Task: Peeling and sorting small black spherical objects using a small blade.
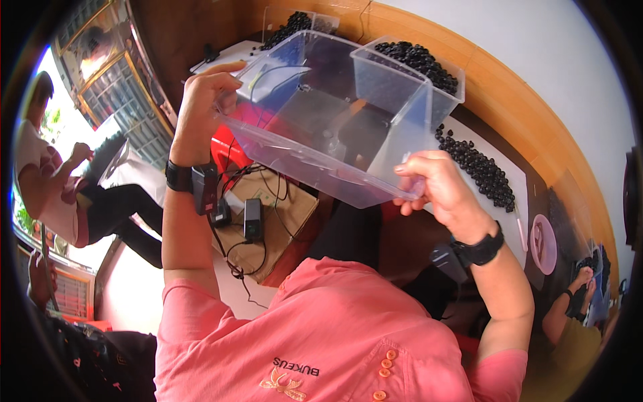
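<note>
Held aloft in both hands: a clear plastic bin [328,114], empty, lifted off the table [495,151] and tipped. Left hand [201,110] clamped on the near left rim, fingers curled over the edge. Right hand [439,187] pinching the lower right corner, thumb outside, fingertips under the lip. Both grips closed on the bin, neither loose.

Advice for the step in hand: keep both grips on opposite ends so the weight stays shared; avoid twisting, as the thin wall between the hands looks likely to flex; hold the rim, not the smooth side, to prevent slipping. Watch the clearance beyond the right hand.

Orientation: long axis running from the left grip across to the right grip, sloping downward toward the right. Open mouth turned up and toward the wearer, base facing away.

Surroundings: beyond the far edge of the bin, a second clear tub [415,74] heaped with small black beads. Past the right hand, a loose pile of black beads [479,171] on the table. Below the left wrist, a cardboard box [268,221] with cables and adapters.
</note>
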Motion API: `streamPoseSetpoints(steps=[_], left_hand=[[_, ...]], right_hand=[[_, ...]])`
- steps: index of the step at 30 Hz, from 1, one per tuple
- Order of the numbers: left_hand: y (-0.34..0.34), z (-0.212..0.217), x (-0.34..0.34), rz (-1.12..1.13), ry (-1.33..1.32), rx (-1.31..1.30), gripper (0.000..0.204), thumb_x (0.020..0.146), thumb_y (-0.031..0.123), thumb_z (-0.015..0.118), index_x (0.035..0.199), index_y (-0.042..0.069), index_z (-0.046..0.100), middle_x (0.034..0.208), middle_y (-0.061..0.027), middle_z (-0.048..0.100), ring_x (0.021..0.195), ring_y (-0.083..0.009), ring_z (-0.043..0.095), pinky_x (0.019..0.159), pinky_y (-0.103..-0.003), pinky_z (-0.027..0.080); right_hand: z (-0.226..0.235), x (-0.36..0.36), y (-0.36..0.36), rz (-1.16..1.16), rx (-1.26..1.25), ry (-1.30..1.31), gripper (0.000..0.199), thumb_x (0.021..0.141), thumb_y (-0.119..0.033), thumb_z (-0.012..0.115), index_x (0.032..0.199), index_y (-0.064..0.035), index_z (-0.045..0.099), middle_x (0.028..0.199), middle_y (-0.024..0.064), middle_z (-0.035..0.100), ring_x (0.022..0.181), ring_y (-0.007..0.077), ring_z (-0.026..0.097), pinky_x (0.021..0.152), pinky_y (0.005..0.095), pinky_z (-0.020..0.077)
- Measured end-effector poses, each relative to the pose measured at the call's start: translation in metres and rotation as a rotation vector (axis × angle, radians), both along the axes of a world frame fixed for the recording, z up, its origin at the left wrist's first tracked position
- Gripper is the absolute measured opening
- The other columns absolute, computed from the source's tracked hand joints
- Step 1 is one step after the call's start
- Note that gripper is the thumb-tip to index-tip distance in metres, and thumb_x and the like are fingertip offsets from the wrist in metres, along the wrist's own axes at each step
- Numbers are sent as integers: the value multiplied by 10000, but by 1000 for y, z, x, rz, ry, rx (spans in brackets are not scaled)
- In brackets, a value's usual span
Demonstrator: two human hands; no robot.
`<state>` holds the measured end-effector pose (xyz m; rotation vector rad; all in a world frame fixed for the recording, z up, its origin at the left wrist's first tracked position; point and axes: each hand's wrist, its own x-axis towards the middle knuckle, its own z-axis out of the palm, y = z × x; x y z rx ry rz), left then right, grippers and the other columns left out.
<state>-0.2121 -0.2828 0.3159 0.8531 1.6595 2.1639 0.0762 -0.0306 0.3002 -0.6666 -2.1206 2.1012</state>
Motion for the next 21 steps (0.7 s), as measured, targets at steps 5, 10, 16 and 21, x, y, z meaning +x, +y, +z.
streamPoseSetpoints(steps=[5, 10, 16, 21], left_hand=[[12, -27, -15, 66, 177, 252, 489, 787, 53, 605, 1263, -60, 586, 1000, -86, 654, 808, -131, 568, 770, -225, 416], [30, -46, 8, 496, 180, 264, 461, 714, -67, 539, 1164, -96, 636, 1070, -162, 661, 922, -199, 629, 809, -253, 477], [46, -50, 8, 670, -68, 303, 419, 677, -90, 508, 1077, -114, 631, 954, -166, 657, 823, -183, 594, 743, -224, 457], [51, -53, -8, 633, -2, 235, 374, 728, -42, 533, 1083, -99, 633, 955, -148, 653, 812, -162, 583, 761, -237, 457]], right_hand=[[-12, -19, 2, -60, -90, 4, 270, 824, -227, 636, 856, 41, 613, 657, 159, 631, 498, 244, 653, 371, 244, 445], [-4, -23, 14, 89, -2, -95, 561, 900, -537, 616, 930, 22, 631, 655, 130, 641, 476, 176, 618, 424, 211, 435], [35, -28, 139, -153, 471, -95, 364, 913, -361, 643, 908, 3, 641, 661, 115, 645, 509, 134, 621, 460, 224, 460], [-21, -35, 283, -283, 912, -277, 215, 872, -217, 623, 969, -39, 694, 729, 119, 675, 702, 226, 672, 632, 338, 522]])
